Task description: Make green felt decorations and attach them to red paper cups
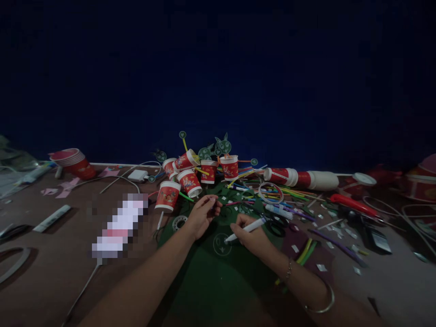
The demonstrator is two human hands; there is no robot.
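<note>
My right hand [248, 235] is closed around a white marker [252, 225], its tip at the edge of a pale drawn round face [218, 245]. The drawing is on a dark green sheet [207, 286] in front of me. Above the sheet, left of the marker, is my left hand [203, 216], its fingers bent together; whatever they may hold is too small to make out. A roll of tape [179, 222] lies beside my left wrist. Black-handled scissors [275, 225] and a capped marker [278, 211] lie just beyond my right hand.
Several red paper cups [167, 196] with green cut-outs stand and lean at the back. Coloured pipe cleaners [299, 193] and small white bits spread to the right, near a red-handled tool [354, 204]. On the left are a blurred-out device [119, 227] with a cable and stacked cups [76, 163].
</note>
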